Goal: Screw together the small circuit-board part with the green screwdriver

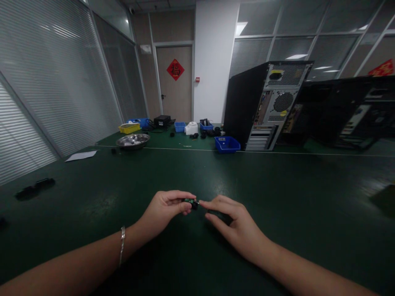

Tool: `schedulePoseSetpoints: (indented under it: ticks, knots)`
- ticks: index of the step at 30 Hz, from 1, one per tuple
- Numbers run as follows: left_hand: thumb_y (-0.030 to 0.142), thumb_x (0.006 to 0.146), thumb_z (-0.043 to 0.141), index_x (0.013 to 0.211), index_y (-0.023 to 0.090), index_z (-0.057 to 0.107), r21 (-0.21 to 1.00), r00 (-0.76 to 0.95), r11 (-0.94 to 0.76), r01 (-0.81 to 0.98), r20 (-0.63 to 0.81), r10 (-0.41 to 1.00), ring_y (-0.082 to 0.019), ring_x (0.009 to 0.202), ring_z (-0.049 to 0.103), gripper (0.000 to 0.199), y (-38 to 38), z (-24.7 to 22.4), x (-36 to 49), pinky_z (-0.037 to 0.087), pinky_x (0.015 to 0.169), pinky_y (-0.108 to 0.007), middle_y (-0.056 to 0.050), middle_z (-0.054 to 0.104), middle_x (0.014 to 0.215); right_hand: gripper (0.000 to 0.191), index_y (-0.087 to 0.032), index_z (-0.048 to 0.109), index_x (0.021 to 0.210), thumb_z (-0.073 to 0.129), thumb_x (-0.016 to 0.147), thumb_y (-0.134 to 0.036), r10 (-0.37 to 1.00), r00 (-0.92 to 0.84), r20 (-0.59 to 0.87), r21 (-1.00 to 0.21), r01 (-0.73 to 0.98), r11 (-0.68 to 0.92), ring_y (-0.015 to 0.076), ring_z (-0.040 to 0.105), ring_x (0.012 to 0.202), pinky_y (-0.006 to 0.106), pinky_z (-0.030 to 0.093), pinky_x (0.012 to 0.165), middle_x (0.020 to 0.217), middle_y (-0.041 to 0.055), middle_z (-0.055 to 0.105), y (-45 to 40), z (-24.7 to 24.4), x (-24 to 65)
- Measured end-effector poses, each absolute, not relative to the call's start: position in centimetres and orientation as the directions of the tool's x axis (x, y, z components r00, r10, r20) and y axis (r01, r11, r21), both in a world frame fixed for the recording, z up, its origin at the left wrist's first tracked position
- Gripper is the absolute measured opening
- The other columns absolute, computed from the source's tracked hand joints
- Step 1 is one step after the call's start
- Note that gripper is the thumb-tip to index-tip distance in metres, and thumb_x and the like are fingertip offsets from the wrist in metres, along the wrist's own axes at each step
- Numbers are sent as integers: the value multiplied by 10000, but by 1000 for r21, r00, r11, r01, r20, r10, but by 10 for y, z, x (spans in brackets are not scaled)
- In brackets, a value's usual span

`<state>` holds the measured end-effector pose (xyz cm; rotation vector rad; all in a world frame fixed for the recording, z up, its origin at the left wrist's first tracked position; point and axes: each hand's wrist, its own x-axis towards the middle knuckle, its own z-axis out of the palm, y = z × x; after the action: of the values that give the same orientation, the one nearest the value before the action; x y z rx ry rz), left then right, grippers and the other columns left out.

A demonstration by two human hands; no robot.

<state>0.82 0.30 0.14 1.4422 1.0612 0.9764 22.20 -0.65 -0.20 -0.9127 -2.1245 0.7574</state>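
Left hand (168,207) pinches green board (189,200), long axis sideways, dark end (194,205) right.

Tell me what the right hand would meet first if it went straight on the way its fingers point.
Most likely the small green-and-black part held in the left hand, though depth is hard to judge.

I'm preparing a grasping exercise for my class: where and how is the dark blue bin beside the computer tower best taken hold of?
Take the dark blue bin by its near rim, probably best from the person's side, fingers pinching the wall. It sits upright, its open top exposes that rim, and the computer tower close on the right crowds an approach from there.
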Motion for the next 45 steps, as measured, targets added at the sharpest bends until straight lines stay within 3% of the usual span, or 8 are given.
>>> schedulePoseSetpoints:
  ticks: [5, 17, 22, 27, 30, 34, 40, 45]
  knots:
    - [199, 710, 675, 914, 155, 716, 975, 284, -156, 156, 107, 953, -164, 770, 603, 212, 0, 3, 9, 486, 704, -278, -74, 671, 908, 336, -244, 590, 1194, 545, 871, -166, 775, -526, 350, -720, 379, 582, 161, 584, 826, 281, 475, 741, 914, 48, 607, -7, 0, 222]
    - [212, 704, 680, 955, 131, 684, 996, 304, -16, 88, -11, 952, -129, 669, 567, 264, 4, 0, 9, 460, 690, -285, -42, 669, 780, 337, -234, 595, 1187, 551, 863, -152, 764, -519, 383, -715, 357, 601, 157, 581, 818, 276, 471, 732, 900, 45, 596, -7, -3, 222]
    - [246, 756, 629, 985, 158, 638, 993, 343, -63, 98, 25, 939, -163, 828, 565, 245, 7, -4, 6, 434, 757, -297, -49, 636, 917, 322, -236, 602, 1174, 554, 863, -165, 775, -525, 352, -718, 380, 584, 157, 584, 807, 274, 470, 714, 911, 43, 601, -7, -3, 221]
    - [256, 849, 485, 970, 176, 579, 956, 459, -172, 237, 46, 887, -166, 839, 516, 173, 8, -1, 1, 413, 758, -299, -27, 561, 899, 303, -242, 596, 1170, 540, 877, -187, 792, -490, 363, -722, 389, 572, 157, 580, 835, 274, 462, 730, 930, 37, 607, -5, -4, 223]
    - [253, 875, 438, 954, 207, 580, 837, 620, -377, 398, 58, 783, -187, 889, 478, 168, 2, 6, 1, 391, 797, -317, -28, 548, 920, 295, -238, 593, 1166, 538, 880, -195, 796, -476, 373, -717, 397, 573, 157, 576, 824, 277, 458, 722, 915, 35, 608, -4, -5, 224]
    - [220, 876, 442, 965, 233, 584, 661, 774, -607, 441, 62, 631, -208, 971, 444, 168, -7, 16, 4, 336, 898, -352, -37, 553, 974, 295, -229, 590, 1170, 537, 881, -201, 790, -473, 390, -713, 387, 584, 156, 577, 810, 274, 455, 717, 895, 33, 611, -3, -6, 224]
    - [243, 868, 474, 1061, 265, 573, 620, 796, -642, 452, 45, 604, -217, 1034, 427, 218, -10, 19, 5, 348, 911, -356, -53, 508, 1086, 271, -228, 605, 1146, 528, 886, -207, 777, -484, 402, -722, 354, 594, 157, 579, 819, 268, 456, 726, 900, 35, 620, -5, -4, 223]
    - [388, 839, 524, 1172, 247, 486, 649, 769, -628, 430, 101, 631, -228, 1052, 405, 364, -10, 15, 5, 350, 929, -372, -73, 483, 1135, 240, -219, 613, 1106, 519, 887, -193, 781, -486, 393, -727, 356, 587, 157, 580, 834, 265, 445, 743, 909, 33, 623, -5, 0, 222]
